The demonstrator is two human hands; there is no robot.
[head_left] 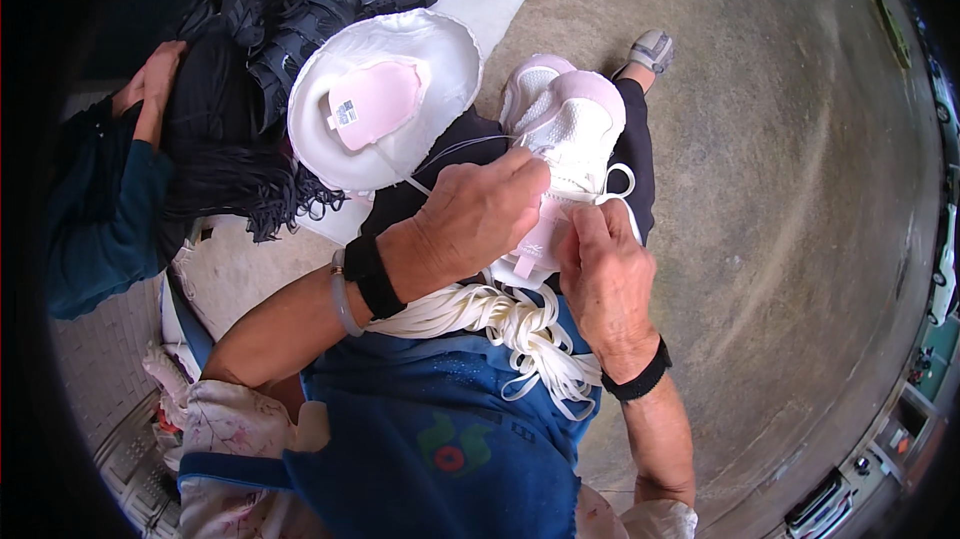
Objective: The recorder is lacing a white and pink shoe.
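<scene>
A white and pink sneaker (575,134) rests on my lap, toe pointing away, its pink tongue (545,234) toward me. My left hand (490,204) is closed in a pinch over the lace holes, its fingertips partly hidden; a white strip and thin wire-like strands run out beside it. My right hand (607,274) pinches the white shoelace (622,179), which bends in a loop above the fingers. Behind this shoe shows a second pink and white sneaker (528,84). Across my apron lies a bundle of white laces (550,349).
Left of the shoes is a round white bowl-shaped piece (310,134) holding a pink tongue-shaped part (375,104) with a label. Black shoes (310,19) and black laces (235,179) are heaped farther left, beside another person's hands (155,79). Concrete floor (770,189) stretches right.
</scene>
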